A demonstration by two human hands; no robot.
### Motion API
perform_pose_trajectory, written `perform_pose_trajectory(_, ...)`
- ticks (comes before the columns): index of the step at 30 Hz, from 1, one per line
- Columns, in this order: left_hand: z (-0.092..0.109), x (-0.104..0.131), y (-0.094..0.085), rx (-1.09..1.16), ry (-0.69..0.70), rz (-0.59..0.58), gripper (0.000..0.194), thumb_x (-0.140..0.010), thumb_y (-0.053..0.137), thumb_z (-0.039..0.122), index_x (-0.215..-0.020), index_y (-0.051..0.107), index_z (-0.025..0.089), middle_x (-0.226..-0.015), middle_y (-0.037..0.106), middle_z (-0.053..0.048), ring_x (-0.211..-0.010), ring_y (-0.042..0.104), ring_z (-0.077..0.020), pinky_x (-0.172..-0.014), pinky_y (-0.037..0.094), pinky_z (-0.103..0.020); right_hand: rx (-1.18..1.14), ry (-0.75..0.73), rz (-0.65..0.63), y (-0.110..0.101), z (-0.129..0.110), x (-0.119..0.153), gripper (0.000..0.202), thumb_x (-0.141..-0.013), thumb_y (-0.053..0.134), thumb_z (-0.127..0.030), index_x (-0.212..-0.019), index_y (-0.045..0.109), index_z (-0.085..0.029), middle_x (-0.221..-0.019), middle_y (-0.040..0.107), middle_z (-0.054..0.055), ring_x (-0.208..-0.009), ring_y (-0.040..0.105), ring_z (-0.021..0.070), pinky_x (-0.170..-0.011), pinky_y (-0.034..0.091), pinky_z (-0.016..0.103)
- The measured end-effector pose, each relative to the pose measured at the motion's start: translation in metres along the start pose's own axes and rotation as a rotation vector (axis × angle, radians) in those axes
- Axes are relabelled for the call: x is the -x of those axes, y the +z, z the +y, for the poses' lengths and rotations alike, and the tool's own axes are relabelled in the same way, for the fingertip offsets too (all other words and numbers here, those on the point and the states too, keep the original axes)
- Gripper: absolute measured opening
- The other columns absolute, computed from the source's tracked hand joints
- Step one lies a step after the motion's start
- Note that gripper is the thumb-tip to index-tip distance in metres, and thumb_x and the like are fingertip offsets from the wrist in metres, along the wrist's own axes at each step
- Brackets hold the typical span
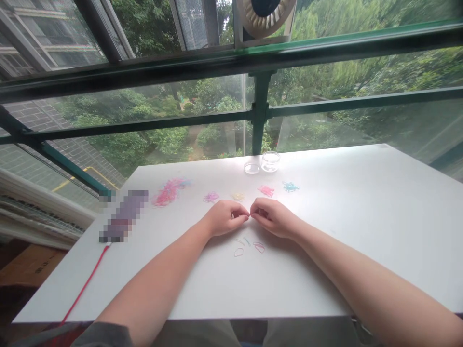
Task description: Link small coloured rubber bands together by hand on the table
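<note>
My left hand point(226, 218) and my right hand point(272, 217) meet over the middle of the white table, fingertips pinched together and almost touching. Whatever lies between the fingertips is too small to make out. Just below them on the table are several loose elastic bands, among them a pink band point(259, 247), a reddish band point(238, 252) and a bluish band point(246, 241). Beyond my hands sit small piles of bands: a purple pile point(211, 196), a yellow pile point(238, 196), a pink pile point(266, 191) and a blue pile point(290, 186).
A larger mixed pile of bands point(170, 192) lies to the left. At the far edge stand a clear round jar point(271, 163) and a clear shallow dish or lid point(251, 168). A blurred-out dark object point(125, 217) with a red cord point(85, 284) rests at left.
</note>
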State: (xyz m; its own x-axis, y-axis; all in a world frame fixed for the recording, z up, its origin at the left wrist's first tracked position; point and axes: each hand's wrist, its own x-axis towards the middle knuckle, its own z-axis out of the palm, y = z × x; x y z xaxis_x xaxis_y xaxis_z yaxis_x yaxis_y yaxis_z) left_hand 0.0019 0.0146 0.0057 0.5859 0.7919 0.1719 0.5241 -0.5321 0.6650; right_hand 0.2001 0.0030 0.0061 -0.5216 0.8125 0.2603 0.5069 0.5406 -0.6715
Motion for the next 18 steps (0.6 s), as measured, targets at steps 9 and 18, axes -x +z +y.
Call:
perform_pose_trajectory(9, 0.002, -0.001, -0.002, 0.037, 0.028, 0.018, 0.013, -0.077, 0.057, 0.023, -0.079, 0.068, 0.016, -0.073, 0.069, -0.001, -0.060, 0.055, -0.0085, -0.058, 0.042, -0.020, 0.050, -0.038, -0.020, -0.002, -0.001, 0.002, 0.011, -0.077, 0.045, -0.008, -0.078, 0.049, -0.018, -0.069, 0.053, -0.001, -0.061, 0.045, 0.0104, -0.058, 0.036, 0.022)
perform_pose_trajectory(18, 0.000, -0.002, -0.008, 0.045, 0.007, 0.033, 0.013, -0.077, 0.058, 0.024, -0.077, 0.068, 0.016, -0.073, 0.069, -0.002, -0.064, 0.057, -0.0092, -0.060, 0.041, -0.020, 0.041, -0.036, 0.001, -0.010, 0.002, 0.004, 0.009, -0.080, 0.040, -0.011, -0.079, 0.042, -0.020, -0.072, 0.052, 0.000, -0.062, 0.045, 0.0126, -0.059, 0.036, 0.025)
